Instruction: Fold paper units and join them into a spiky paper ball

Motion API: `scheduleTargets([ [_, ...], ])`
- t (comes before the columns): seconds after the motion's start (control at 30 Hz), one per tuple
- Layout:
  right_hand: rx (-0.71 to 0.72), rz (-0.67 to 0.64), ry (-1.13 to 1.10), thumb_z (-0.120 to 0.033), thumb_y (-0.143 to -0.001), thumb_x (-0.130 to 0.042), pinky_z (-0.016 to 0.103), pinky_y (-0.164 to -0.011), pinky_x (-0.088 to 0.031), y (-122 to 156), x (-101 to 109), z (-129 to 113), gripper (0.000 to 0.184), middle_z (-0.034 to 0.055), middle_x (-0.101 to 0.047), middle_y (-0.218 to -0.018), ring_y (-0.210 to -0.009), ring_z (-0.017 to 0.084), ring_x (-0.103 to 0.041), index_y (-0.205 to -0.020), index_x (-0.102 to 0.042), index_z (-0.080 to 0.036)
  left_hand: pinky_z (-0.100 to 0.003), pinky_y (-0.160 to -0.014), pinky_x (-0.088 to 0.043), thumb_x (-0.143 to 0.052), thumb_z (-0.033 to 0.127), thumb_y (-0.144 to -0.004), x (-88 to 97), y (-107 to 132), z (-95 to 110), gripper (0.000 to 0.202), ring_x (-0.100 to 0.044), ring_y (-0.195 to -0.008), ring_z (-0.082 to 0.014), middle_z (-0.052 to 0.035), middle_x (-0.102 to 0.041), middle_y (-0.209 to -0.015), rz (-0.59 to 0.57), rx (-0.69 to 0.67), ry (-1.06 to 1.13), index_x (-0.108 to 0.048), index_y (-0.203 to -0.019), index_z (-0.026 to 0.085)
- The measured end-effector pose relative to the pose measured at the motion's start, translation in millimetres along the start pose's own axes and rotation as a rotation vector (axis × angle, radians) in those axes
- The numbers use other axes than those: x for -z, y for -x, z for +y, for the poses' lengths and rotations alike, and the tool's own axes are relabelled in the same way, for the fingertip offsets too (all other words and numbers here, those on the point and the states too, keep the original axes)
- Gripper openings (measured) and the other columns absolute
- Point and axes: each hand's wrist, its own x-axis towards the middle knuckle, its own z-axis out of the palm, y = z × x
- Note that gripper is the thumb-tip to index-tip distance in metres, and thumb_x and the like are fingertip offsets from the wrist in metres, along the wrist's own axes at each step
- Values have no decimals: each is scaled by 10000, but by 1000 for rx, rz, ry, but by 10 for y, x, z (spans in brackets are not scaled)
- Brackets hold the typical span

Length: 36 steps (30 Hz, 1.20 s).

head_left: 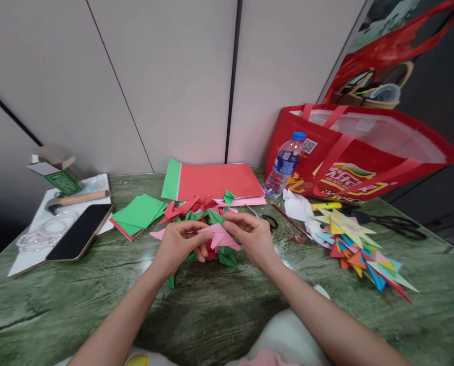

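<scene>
1. My left hand pinches the pink paper, grip nearly closed, at the frame's centre.
2. My right hand pinches its upper right edge, grip equally narrow.
3. Green folded paper shows just below.

One head cam, worn by me, facing forward and down, my left hand and right hand near, mid-frame, table below, wall panels beyond

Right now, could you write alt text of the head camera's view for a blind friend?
A person's left hand and right hand hold folded pink paper amid red and green pieces over a green table. A phone lies at left, coloured sheets behind, and a water bottle, red bag and multicoloured folded-paper cluster at right.
</scene>
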Motion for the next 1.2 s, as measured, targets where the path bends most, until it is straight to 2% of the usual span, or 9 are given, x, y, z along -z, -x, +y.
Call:
scheduleTargets([
  [0.23,-17,-1,5,-278,-622,-719,258,-558,-487,13,-4,2,174,28,-708,-714,-639,147,-615,-774,-720,-192,-197,-397,-489,-675,254,-692,-13,20,41,182,-577,-379,-119,-15,-641,-470,2,23,26,-657,-768,90],
  [0.5,-45,-16,-28,-296,-624,-722,267,-558,-494,-2,1,32,180,31,-706,-715,-660,158,-622,-774,-715,-196,-237,-446,-523,-681,297,-672,-7,3,47,205,-605,-429,-144,-14,-647,-504,-17,19,-13,-647,-746,109],
  [0.77,-64,-26,-33,-295,-604,-739,273,-569,-495,7,1,22,180,23,-707,-720,-634,146,-610,-753,-720,-196,-265,-436,-538,-710,308,-634,-10,8,58,307,-623,-428,-171,-3,-648,-496,-6,30,-2,-610,-846,110],
  [0.93,-51,-20,-29,-275,-607,-736,255,-545,-485,16,-5,10,154,12,-699,-691,-612,133,-596,-740,-720,-199,-247,-417,-530,-707,324,-644,-3,2,60,273,-620,-420,-159,5,-637,-499,-14,23,-7,-551,-755,129],
  [1.2,-69,-29,-44,-260,-586,-744,232,-492,-488,13,-10,-12,153,11,-683,-658,-547,111,-564,-716,-709,-188,-242,-422,-526,-699,337,-655,-1,6,79,277,-610,-418,-148,4,-628,-495,-15,10,-48,-552,-759,127],
])
